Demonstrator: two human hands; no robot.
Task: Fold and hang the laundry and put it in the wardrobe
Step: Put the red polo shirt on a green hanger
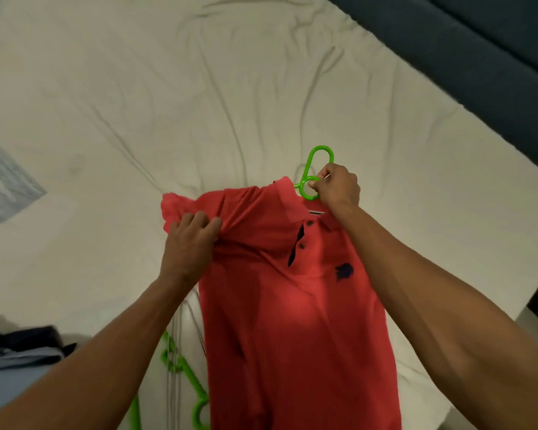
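A red polo shirt (292, 305) with dark buttons and a dark chest logo hangs on a green plastic hanger (316, 164), lifted above the bed. My right hand (337, 186) grips the hanger's hook just above the collar. At the shirt's left shoulder, my left hand (190, 237) pinches the fabric by the sleeve. The hanger's arms are hidden inside the shirt.
A wrinkled cream bedsheet (199, 103) covers the bed. More green hangers (180, 377) lie on it near the lower left of the shirt. Blue and dark clothes (16, 352) are piled at the bottom left. A dark blue headboard (479, 41) runs along the right.
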